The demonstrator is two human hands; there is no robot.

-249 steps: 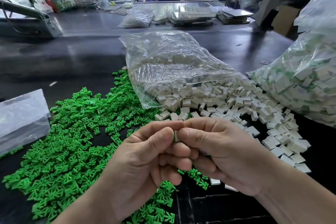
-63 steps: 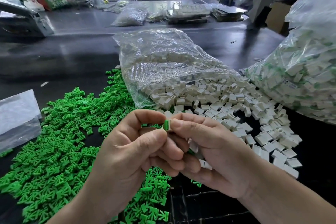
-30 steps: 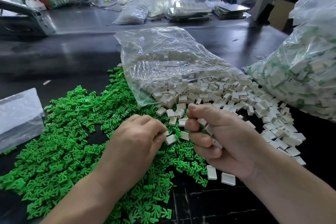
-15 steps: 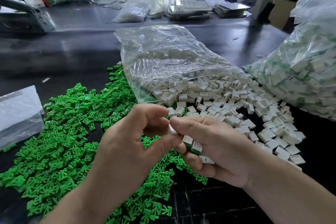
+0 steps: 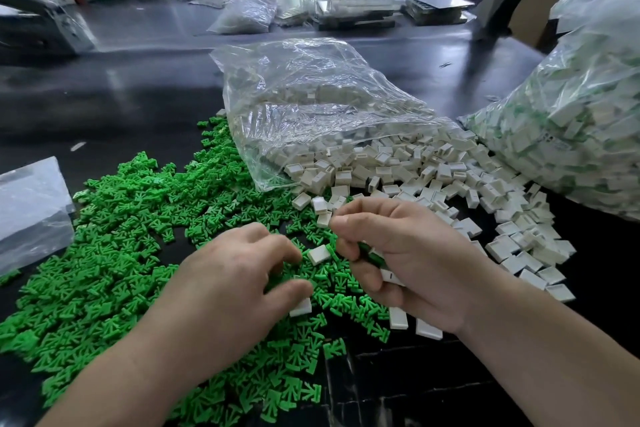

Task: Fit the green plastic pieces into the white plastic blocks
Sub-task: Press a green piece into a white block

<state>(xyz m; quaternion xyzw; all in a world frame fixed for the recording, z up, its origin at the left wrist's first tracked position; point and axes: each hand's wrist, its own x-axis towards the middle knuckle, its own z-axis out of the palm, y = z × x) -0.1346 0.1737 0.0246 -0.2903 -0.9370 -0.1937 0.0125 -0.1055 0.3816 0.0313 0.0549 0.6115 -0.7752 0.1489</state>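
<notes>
The green pieces [image 5: 114,253] are spread over the desk [image 5: 121,97] to the near left of the clear bag [image 5: 311,107], and the white blocks [image 5: 433,170] are spilled from that bag's mouth to its near right. The left hand [image 5: 235,284] is lowered palm down onto the green heap in front of the bag, with the fingers curled and the thumb set a little apart. Green pieces lie directly beneath the fingertips, but whether one is pinched cannot be told. The right hand [image 5: 408,263] is held just beside it, nearer the white spill, and is closed round several of the white blocks, some with green showing in them. One loose white block [image 5: 318,254] is seen on the green heap in the gap between the two hands, just beyond the left fingertips, its longer side pointed roughly from one hand to the other. The next pick is judged to fall to the left hand, since the green heap lies under it and the right is full.
</notes>
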